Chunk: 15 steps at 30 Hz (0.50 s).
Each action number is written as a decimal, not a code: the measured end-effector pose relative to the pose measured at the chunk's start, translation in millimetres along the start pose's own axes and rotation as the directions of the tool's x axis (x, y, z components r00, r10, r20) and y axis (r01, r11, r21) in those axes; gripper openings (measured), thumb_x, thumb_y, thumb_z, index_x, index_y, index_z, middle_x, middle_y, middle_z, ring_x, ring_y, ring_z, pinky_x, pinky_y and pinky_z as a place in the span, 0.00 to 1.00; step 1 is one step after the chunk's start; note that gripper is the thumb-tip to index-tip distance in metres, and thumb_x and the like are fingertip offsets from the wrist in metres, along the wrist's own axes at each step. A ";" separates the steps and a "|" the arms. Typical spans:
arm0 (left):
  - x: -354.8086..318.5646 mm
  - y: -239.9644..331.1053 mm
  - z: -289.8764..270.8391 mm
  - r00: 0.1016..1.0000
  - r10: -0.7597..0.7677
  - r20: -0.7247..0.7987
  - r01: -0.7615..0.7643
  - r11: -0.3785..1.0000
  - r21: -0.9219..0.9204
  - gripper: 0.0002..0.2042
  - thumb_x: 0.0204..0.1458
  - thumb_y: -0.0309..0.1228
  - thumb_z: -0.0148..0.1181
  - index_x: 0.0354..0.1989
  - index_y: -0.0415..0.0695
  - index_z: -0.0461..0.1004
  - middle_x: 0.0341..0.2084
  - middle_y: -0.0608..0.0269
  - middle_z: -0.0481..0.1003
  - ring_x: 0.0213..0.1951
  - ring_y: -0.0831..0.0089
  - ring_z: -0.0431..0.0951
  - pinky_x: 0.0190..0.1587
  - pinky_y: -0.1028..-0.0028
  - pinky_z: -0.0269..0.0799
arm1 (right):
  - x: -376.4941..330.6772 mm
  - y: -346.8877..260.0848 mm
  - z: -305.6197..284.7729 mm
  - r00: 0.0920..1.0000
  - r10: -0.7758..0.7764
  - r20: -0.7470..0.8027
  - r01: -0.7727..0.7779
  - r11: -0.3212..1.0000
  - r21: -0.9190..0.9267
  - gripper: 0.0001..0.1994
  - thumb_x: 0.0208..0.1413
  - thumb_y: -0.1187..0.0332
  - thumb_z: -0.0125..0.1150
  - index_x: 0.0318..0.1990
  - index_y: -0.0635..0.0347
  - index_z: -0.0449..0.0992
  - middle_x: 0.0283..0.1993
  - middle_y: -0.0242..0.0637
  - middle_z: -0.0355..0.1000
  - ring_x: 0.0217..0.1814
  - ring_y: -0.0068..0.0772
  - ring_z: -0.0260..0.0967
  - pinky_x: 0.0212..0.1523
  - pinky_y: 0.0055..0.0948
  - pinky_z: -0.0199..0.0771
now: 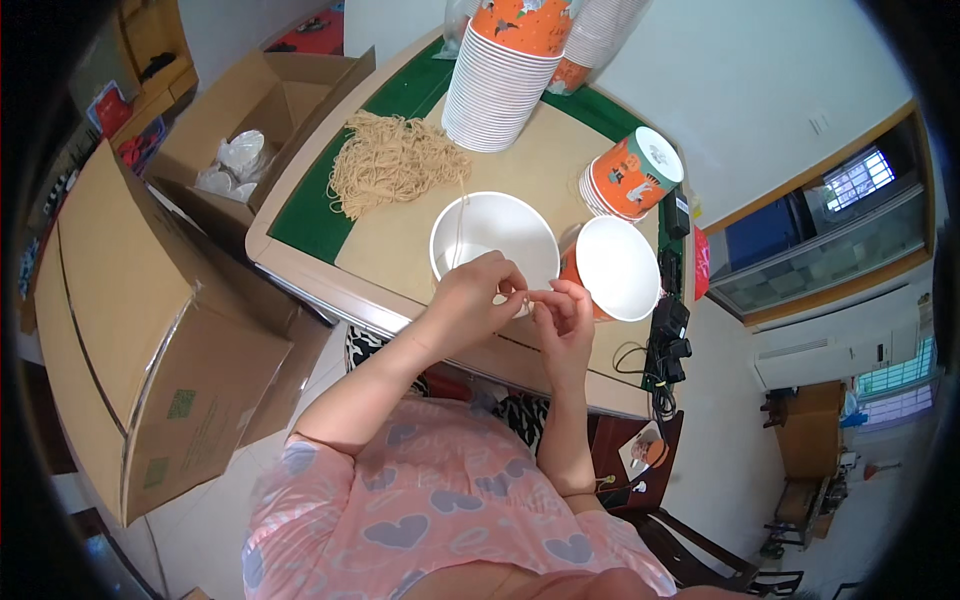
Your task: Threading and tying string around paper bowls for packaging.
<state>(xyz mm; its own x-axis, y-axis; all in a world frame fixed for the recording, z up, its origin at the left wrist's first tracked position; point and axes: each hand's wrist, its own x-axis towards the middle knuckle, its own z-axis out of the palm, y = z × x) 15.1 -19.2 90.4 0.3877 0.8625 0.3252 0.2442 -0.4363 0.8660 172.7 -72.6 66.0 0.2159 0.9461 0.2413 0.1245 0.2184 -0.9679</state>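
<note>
My left hand and my right hand meet fingertip to fingertip at the near rim of a white paper bucket. Both are closed in a pinch on what looks like a thin tan string, mostly hidden by the fingers. One string strand hangs from the bucket's far rim down its inside. Behind it lies a tangled heap of tan string. Touching the bucket's right side is a second paper bucket, orange outside and white inside, tilted with its mouth toward me.
Tall nested bucket stacks stand at the table's back, with a shorter upside-down stack at right. Black power adapters and cords line the right edge. Left of the table are large cardboard boxes, one holding plastic-wrapped white items.
</note>
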 end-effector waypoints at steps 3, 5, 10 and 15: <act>1.5 0.9 -3.0 0.998 -0.067 0.020 0.068 0.997 -0.047 0.05 0.48 0.28 0.59 0.31 0.40 0.73 0.26 0.57 0.74 0.28 0.63 0.77 0.32 0.69 0.72 | -3.2 2.2 -2.1 1.000 -0.011 0.004 0.012 0.990 -0.140 0.13 0.53 0.79 0.58 0.46 0.61 0.68 0.37 0.33 0.73 0.32 0.18 0.67 0.35 0.20 0.68; 2.3 0.9 -3.8 0.995 -0.096 0.039 0.098 0.993 -0.073 0.06 0.49 0.28 0.59 0.32 0.40 0.72 0.25 0.57 0.75 0.28 0.64 0.77 0.31 0.70 0.71 | -3.3 -0.9 0.4 0.999 -0.032 0.015 0.034 0.975 -0.218 0.11 0.52 0.78 0.60 0.43 0.61 0.70 0.36 0.32 0.73 0.29 0.18 0.66 0.33 0.20 0.67; 2.7 -1.7 -1.0 0.997 -0.069 0.044 0.073 0.992 -0.101 0.06 0.50 0.28 0.58 0.33 0.39 0.71 0.23 0.57 0.75 0.25 0.65 0.76 0.29 0.70 0.70 | -1.8 -5.9 5.0 0.998 -0.059 0.009 0.058 0.923 -0.381 0.07 0.51 0.78 0.62 0.37 0.62 0.73 0.30 0.26 0.70 0.26 0.12 0.62 0.28 0.15 0.62; 2.9 -1.4 -1.7 0.993 -0.099 0.071 0.104 0.992 -0.078 0.07 0.50 0.29 0.58 0.33 0.39 0.71 0.24 0.58 0.75 0.24 0.65 0.75 0.28 0.70 0.70 | -1.0 -5.4 9.4 0.999 -0.045 -0.023 0.033 0.930 -0.366 0.05 0.52 0.77 0.61 0.36 0.63 0.73 0.28 0.26 0.70 0.26 0.12 0.62 0.27 0.15 0.61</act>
<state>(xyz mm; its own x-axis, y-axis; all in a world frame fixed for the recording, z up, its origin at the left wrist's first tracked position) 14.4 -15.7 90.8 0.4240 0.8809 0.2102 0.2136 -0.3228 0.9221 162.7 -72.5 70.4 0.2321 0.9297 0.2859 0.4776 0.1472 -0.8662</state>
